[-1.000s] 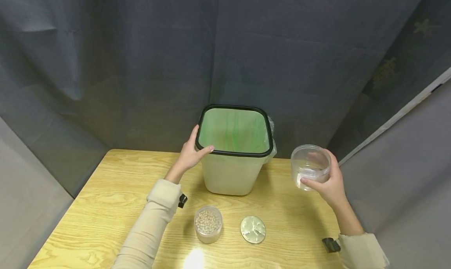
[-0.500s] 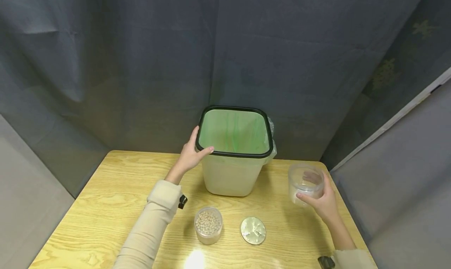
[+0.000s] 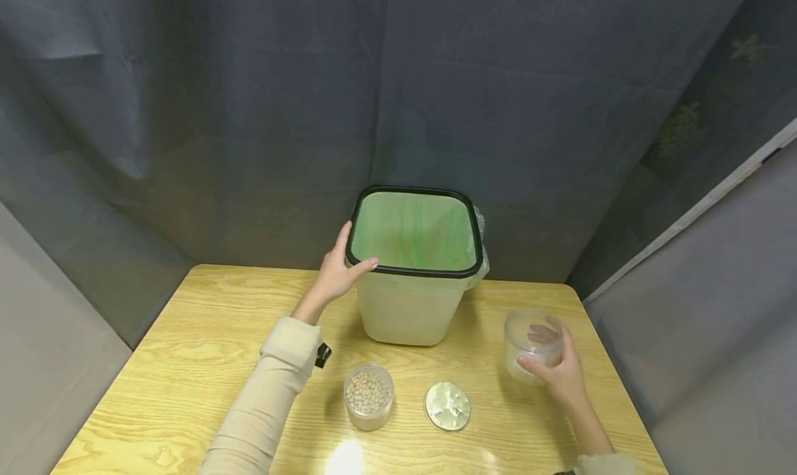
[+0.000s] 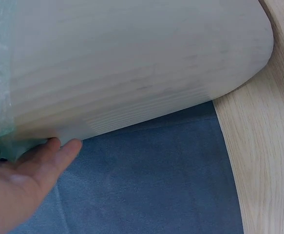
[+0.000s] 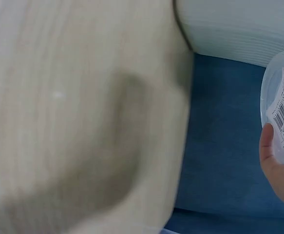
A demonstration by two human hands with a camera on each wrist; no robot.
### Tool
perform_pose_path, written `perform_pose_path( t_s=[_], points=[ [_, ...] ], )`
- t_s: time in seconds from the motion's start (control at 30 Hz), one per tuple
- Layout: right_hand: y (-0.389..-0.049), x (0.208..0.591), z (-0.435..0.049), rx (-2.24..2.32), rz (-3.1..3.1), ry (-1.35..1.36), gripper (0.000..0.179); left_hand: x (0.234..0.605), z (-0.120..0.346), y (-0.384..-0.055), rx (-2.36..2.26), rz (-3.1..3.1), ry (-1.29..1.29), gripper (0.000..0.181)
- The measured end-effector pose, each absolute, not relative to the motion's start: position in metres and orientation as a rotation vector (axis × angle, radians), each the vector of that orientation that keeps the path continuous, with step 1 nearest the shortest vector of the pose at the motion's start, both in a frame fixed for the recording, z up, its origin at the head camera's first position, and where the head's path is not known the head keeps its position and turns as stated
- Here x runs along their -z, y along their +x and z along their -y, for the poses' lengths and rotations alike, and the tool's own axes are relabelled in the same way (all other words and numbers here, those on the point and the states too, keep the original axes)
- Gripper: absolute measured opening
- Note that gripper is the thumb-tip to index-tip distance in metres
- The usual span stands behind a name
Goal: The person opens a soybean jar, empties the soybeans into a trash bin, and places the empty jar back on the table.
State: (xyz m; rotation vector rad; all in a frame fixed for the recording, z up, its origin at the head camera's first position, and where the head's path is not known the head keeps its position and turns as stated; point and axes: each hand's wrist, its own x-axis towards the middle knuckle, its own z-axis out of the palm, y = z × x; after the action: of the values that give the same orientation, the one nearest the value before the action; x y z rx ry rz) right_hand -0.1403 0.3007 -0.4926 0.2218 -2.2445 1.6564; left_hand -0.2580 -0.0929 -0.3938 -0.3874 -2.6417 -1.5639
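In the head view, a pale trash can (image 3: 405, 309) with a black rim and green liner stands at the back of the table. My left hand (image 3: 333, 274) grips its rim at the left front corner, thumb over the front edge. In the left wrist view, the fingers (image 4: 66, 151) of that hand lie against the can's side beside the liner. My right hand (image 3: 560, 364) holds a clear plastic jar (image 3: 519, 330) around its side, to the right of the can. A white barcode label (image 5: 282, 114) on the jar shows in the right wrist view.
A small clear jar (image 3: 367, 420) full of round beige beans or balls stands at the front. To its right lies a round shiny lid (image 3: 447, 407). The wooden table (image 3: 187, 364) ends at a dark curtain (image 3: 280, 115) behind.
My right hand has brought the clear jar down and toward me, slightly left, lower over the table's right side. The left hand stays on the can's rim.
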Motion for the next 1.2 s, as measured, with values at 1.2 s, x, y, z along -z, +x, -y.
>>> perform_pose_path(
  t_s=[1.2],
  points=[
    [-0.130, 0.574, -0.290, -1.674, 2.614, -0.167, 0.089, 0.395, 0.095, -0.258, 1.541, 2.626, -0.410, 0.090]
  ],
)
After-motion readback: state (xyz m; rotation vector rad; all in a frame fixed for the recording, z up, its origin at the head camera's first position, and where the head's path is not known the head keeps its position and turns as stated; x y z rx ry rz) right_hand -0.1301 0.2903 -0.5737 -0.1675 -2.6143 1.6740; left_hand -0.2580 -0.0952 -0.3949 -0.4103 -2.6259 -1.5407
